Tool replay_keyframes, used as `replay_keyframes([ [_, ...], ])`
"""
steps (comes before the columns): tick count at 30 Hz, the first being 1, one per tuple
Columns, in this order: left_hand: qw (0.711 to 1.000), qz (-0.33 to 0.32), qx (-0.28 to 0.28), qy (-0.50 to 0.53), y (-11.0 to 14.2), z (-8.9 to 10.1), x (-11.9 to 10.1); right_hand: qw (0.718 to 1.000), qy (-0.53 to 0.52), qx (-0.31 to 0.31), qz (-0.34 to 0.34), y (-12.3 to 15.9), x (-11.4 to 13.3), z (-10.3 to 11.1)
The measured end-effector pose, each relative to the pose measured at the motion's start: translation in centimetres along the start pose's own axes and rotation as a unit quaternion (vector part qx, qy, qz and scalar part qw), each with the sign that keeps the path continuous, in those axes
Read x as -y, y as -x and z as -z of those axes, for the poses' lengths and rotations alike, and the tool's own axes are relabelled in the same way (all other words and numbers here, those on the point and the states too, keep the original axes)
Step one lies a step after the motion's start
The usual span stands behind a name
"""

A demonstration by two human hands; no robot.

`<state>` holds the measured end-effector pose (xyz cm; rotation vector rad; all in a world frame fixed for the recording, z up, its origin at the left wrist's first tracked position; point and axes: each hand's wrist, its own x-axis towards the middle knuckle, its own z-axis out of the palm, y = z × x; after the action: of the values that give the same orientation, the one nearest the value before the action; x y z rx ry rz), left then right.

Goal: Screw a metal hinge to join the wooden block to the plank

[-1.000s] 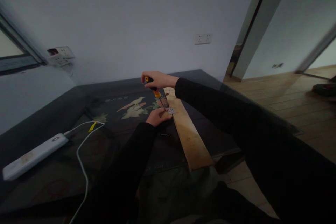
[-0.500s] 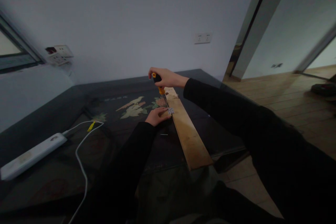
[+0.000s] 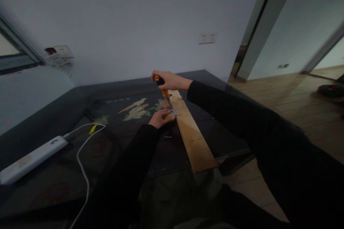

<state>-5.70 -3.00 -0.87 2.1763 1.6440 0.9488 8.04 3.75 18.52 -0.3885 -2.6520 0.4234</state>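
My right hand (image 3: 168, 80) is closed around the black and yellow handle of a screwdriver (image 3: 165, 93), held at a tilt. Its shaft runs down to a small grey, speckled plate (image 3: 174, 113) with what look like holes, lying at the left edge of a long wooden board (image 3: 192, 134). The exact contact at the tip is too small to make out. My left hand (image 3: 160, 118) pinches the plate from the left, its fingers partly against the board's edge. A thin metal nail or screw (image 3: 168, 137) lies on the table just below this hand.
The dark table (image 3: 120, 96) has a painted flower and bird design. On its left are a white power strip (image 3: 33, 159) and a white cable (image 3: 83, 170) with a yellow tag (image 3: 92, 128). The wall (image 3: 134, 25) rises behind; the board's near end overhangs the front edge.
Both hands stay in nearly the same place, with the screwdriver still at the plate. The whole view has shifted very slightly.
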Motion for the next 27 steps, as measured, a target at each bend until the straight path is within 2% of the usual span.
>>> replay_keyframes([
  [7, 1.000, 0.005, 0.005, -0.001, 0.0, 0.1, -0.2, 0.999, -0.002, 0.045, 0.008, -0.4, 0.4, 0.2],
  [11, 1.000, 0.008, 0.001, -0.001, 0.0, 0.1, -0.3, 0.995, -0.053, 0.082, 0.019, -0.7, 0.4, 0.3],
  [18, 1.000, 0.001, -0.004, -0.002, 0.0, -0.2, 0.1, 0.979, -0.117, 0.169, -0.014, -1.4, 0.0, 1.1],
  [27, 1.000, 0.002, -0.014, 0.002, 0.2, -0.3, -0.1, 0.976, -0.121, 0.179, -0.011, -1.3, 0.3, 1.4],
])
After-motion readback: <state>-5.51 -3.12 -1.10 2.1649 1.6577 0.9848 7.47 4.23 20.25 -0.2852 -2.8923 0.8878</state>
